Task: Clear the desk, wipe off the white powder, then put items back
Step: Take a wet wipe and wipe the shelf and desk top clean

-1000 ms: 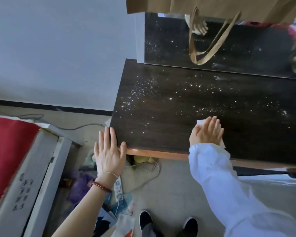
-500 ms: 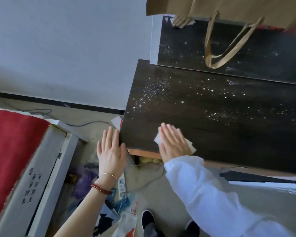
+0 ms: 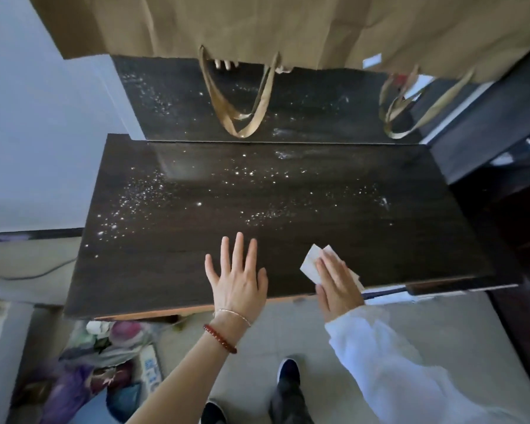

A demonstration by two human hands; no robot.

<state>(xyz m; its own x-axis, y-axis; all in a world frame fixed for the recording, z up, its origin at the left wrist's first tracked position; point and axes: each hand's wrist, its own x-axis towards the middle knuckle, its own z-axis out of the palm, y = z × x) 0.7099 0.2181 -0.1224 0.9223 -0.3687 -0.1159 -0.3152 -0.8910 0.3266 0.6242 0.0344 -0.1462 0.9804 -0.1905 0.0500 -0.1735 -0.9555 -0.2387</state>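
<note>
A dark wooden desk (image 3: 172, 270) fills the middle of the view. White powder (image 3: 144, 194) is scattered in specks over its left and middle, with more near the right end (image 3: 384, 201). My left hand (image 3: 237, 280) lies flat with fingers spread on the desk's front edge and holds nothing. My right hand (image 3: 335, 283), in a white sleeve, presses a folded white tissue (image 3: 311, 263) flat on the desk near the front edge, right of my left hand.
A mirror (image 3: 303, 108) stands at the desk's back and reflects the powder. Brown paper bags (image 3: 257, 22) with ribbon handles hang over the top. Bags and clutter (image 3: 104, 362) lie on the floor at the lower left. A dark cabinet (image 3: 502, 123) stands to the right.
My right hand has slid the tissue rightward along the front edge after a sweep to the left. My left hand has moved from the desk's left corner to the middle front. The view shifted left.
</note>
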